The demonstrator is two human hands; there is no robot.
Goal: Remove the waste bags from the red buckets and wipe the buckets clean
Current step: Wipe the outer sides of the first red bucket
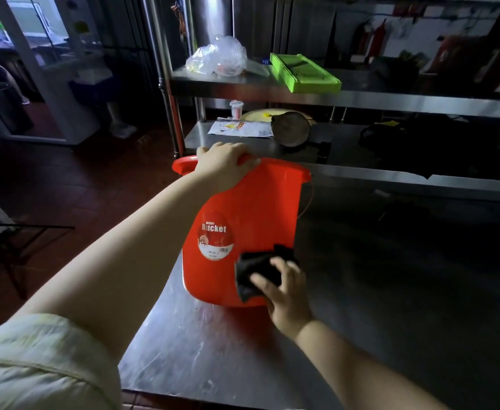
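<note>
Bucket (251,202): red, tilted on steel table (213,350), centre frame.
Left hand (222,164): gripping rim at 11 o'clock.
Right hand (287,294): clutching black cloth (254,264) against wall, 5 o'clock.

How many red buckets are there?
1: red bucket on the table, left hand on its rim, right hand holding a cloth to its side. Red edge beside it may be another.
</note>
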